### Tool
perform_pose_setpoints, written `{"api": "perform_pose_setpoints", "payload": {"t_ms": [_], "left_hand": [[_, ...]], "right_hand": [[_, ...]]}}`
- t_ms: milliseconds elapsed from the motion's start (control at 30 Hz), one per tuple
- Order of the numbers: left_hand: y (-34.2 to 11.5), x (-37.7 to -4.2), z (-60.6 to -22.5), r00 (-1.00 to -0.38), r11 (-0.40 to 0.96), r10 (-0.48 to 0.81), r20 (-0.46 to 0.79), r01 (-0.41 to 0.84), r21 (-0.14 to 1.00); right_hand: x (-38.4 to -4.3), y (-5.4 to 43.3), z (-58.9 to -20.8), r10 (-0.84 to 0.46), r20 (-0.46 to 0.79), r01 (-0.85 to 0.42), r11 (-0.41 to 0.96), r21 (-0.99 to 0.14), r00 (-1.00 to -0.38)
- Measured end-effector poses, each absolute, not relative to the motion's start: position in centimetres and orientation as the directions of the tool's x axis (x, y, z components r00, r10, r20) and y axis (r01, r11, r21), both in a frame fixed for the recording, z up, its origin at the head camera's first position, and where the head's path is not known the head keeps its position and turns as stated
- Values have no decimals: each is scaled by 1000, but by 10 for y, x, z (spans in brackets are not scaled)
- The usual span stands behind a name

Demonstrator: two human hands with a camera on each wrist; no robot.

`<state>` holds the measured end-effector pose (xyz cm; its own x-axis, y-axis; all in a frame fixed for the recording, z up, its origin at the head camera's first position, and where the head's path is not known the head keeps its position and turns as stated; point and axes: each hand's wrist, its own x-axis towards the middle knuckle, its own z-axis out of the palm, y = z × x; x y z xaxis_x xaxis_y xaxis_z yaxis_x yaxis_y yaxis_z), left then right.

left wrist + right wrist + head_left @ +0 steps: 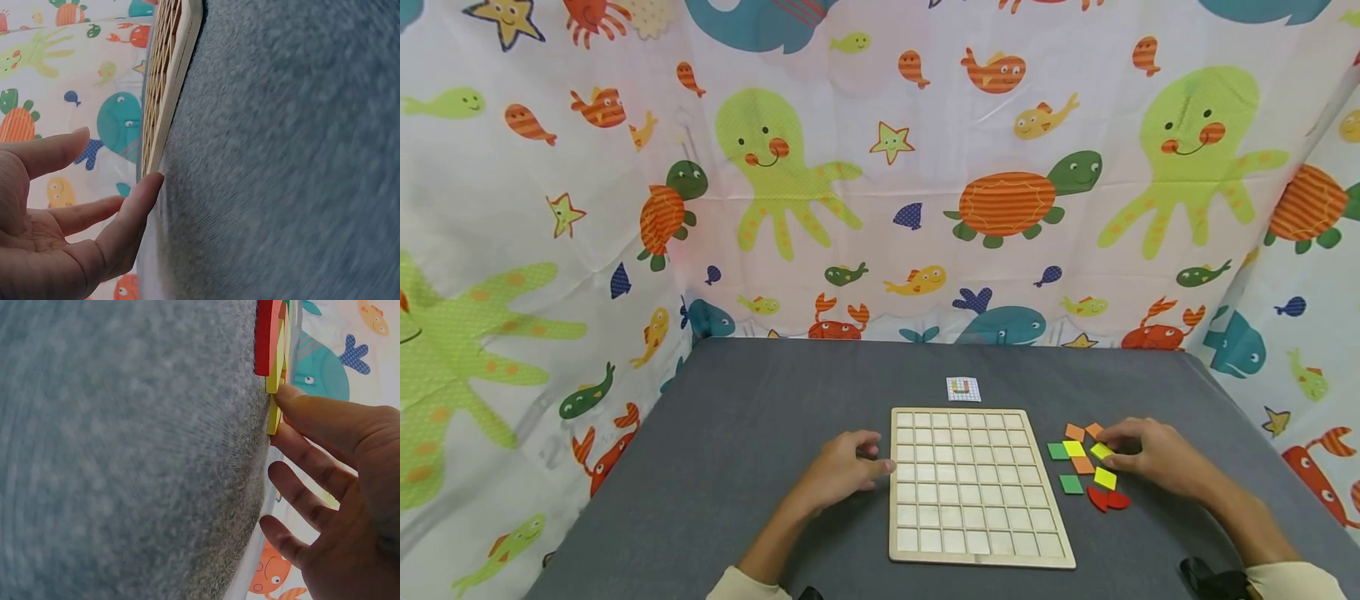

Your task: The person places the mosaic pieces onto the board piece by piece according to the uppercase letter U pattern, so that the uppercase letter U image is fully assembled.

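Note:
A pale wooden grid board [973, 483] lies flat on the table, its square cells bare. My left hand [847, 468] is beside the board's left edge, fingers loosely bent and holding nothing, thumb tip right at the rim. In the left wrist view, a fingertip [153, 181] overlaps the board's corner [164, 125]. To the right of the board, my right hand [1157, 454] pinches a yellow square tile [1101, 451] between thumb and forefinger. Around it lie orange tiles [1082, 465], green tiles [1071, 484], other yellow tiles [1105, 478] and red curved pieces [1097, 498].
Behind the board lies a small white card [963, 389] with a coloured U-shaped pattern on a grid. The table [775, 417] has a grey cloth. A curtain [880, 200] printed with sea animals hangs behind and at both sides.

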<state>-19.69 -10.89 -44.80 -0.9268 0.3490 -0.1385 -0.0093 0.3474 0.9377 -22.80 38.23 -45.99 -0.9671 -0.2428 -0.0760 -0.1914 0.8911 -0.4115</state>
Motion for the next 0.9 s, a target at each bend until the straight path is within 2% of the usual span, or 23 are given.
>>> {"api": "perform_pose_setpoints", "payload": {"t_ms": [400, 900], "left_hand": [[-102, -194, -458, -932, 257, 328, -157, -72, 964], [-98, -193, -461, -921, 253, 331, -204, -122, 960]], "right_hand": [[-229, 383, -460, -241, -70, -196, 900, -389, -968], [-223, 367, -450, -222, -61, -182, 905, -384, -973]]}}
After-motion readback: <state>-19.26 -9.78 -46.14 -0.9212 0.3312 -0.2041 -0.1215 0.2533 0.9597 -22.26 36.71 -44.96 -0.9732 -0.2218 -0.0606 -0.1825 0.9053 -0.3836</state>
